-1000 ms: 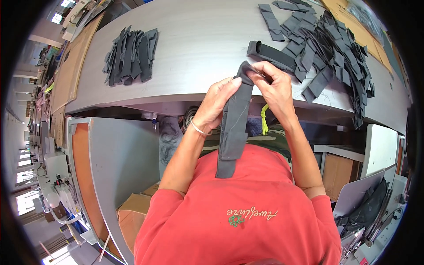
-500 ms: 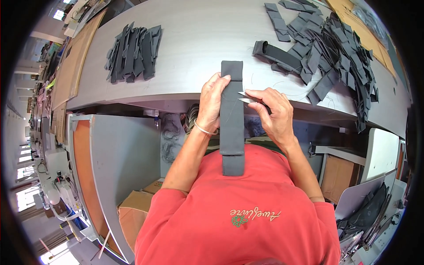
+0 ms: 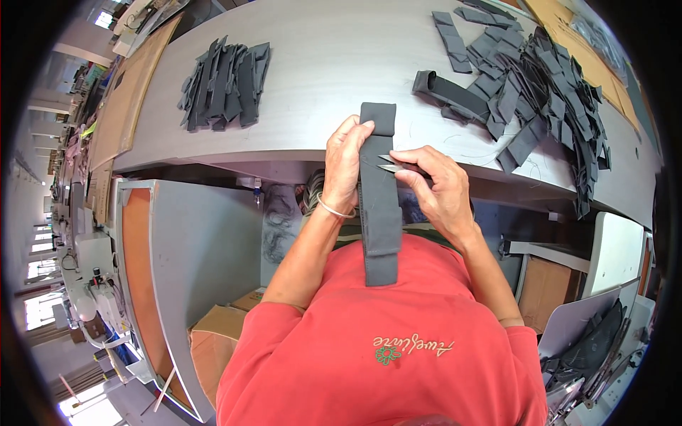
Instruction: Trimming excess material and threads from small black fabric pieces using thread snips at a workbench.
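Strap [image 3: 379, 206] pinched upright by left hand [image 3: 346, 165]; right hand [image 3: 440, 188] beside it, holding snips [image 3: 391, 165].

We find bare table [image 3: 334, 64] between the neat strap stack [image 3: 224, 85] and the loose strap heap [image 3: 547, 92] crowding the right.

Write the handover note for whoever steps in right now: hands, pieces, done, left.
Left hand: grips the dark grey fabric strap, held upright at the table edge.
Right hand: holds small thread snips, tips at the strap's side.
Neat stack of straps lies on the table's left, loose heap of straps on its right.
Done: strap in hand, snips placed. Left: probably trimming it and the heap.
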Available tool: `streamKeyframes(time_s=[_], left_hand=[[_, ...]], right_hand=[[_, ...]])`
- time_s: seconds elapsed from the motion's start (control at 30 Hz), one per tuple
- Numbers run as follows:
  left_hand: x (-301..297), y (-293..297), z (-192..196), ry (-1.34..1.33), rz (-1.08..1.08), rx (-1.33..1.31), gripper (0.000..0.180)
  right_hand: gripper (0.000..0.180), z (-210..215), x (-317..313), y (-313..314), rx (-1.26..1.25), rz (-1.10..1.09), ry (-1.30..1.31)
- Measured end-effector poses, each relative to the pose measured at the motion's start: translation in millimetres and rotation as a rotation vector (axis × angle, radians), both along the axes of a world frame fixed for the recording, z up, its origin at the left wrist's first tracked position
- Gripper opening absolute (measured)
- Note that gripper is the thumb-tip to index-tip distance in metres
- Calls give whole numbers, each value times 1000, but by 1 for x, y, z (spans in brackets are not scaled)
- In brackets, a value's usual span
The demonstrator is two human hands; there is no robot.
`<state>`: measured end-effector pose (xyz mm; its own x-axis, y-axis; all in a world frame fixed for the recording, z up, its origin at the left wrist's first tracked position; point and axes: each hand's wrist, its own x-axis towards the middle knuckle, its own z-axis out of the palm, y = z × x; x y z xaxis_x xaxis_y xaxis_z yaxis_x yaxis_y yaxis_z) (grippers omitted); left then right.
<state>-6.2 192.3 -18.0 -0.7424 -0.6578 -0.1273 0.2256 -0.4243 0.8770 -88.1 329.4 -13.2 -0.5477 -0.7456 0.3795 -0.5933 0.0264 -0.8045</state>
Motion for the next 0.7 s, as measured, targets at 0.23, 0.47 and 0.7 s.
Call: streamKeyframes(time_s=[0.23, 0.47, 0.7], left_hand=[[2, 0, -5, 37, -44, -39, 14], [-2, 3, -2, 28, 12, -42, 25], [0, -5, -7, 30, -32, -42, 25]], right_hand=[[19, 7, 8, -9, -22, -11, 8], [18, 8, 6, -12, -31, -5, 62], [16, 0, 2, -12, -132, 39, -125]])
